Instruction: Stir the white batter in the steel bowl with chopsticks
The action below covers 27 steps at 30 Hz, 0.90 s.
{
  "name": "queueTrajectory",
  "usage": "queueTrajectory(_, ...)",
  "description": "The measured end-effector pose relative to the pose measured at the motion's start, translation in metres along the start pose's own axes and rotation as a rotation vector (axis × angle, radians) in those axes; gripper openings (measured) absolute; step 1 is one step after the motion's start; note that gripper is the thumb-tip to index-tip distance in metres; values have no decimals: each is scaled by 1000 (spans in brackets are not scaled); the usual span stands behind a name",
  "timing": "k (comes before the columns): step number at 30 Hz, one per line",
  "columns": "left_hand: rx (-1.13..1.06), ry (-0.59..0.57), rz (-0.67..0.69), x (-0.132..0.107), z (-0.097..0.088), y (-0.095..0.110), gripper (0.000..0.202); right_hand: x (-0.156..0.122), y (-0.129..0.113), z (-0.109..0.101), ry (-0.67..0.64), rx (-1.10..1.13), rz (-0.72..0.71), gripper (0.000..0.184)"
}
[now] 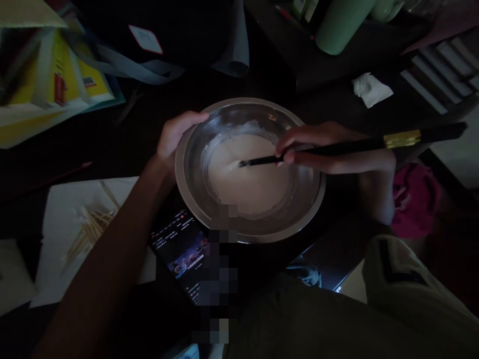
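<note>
A wide metal bowl [180, 174] holds a pale, creamy liquid [247, 187]. My left hand [175, 133] is closed on the bowl's left rim, with the thumb lying over the edge. Over the bowl's right side, my right hand [327, 135] grips black chopsticks [402, 139] with a gold band near the thick end. Their tips dip into the liquid near the middle of the bowl. Whether it is one stick or a pair pressed together, I cannot tell in the dim light.
A lit phone [179, 249] lies by the bowl's lower left. Cotton swabs [92, 232] rest on white paper [56, 209] beside my left forearm. A green bottle [340, 30], crumpled tissue [372, 89] and books [430, 89] are at back right. Yellow packaging [48, 75] fills the back left.
</note>
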<state>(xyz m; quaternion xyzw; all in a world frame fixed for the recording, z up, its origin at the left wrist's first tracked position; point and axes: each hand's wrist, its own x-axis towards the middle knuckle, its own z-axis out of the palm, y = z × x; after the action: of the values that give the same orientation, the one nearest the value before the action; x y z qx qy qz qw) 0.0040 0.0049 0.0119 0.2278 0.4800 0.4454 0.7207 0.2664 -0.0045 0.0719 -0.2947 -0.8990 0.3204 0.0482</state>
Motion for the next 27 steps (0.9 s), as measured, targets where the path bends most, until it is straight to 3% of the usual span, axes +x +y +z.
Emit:
queueTrajectory(2, 11, 22, 8, -1, 2, 1, 32, -6, 0, -9, 81, -30, 106, 24)
queueTrajectory(4, 22, 49, 9, -2, 4, 1, 33, -10, 0, -17, 59, -22, 113, 23)
queueTrajectory(7, 18, 28, -6, -2, 4, 1, 34, -9, 2, -16, -125, 51, -34, 22)
queueTrajectory(9, 11, 2, -3, -1, 3, 1, 36, -4, 3, -6, -161, 66, -132, 25)
queueTrajectory(13, 21, -14, 10, -1, 2, 0, 39, -2, 3, 5, 19, -58, -41, 28)
queueTrajectory(17, 38, 9, -7, -1, 2, 0, 38, -15, -1, -12, 65, -78, 101, 27)
queueTrajectory(20, 45, 54, -2, 0, 1, 0, 34, -15, -2, -16, -46, 38, 21, 28)
queueTrajectory(23, 36, 27, 11, 1, -1, -1, 34, -5, 0, -3, -152, 123, -111, 25)
queueTrajectory(27, 23, -1, -2, 1, -1, -1, 36, 0, 0, 4, 51, 28, -13, 24)
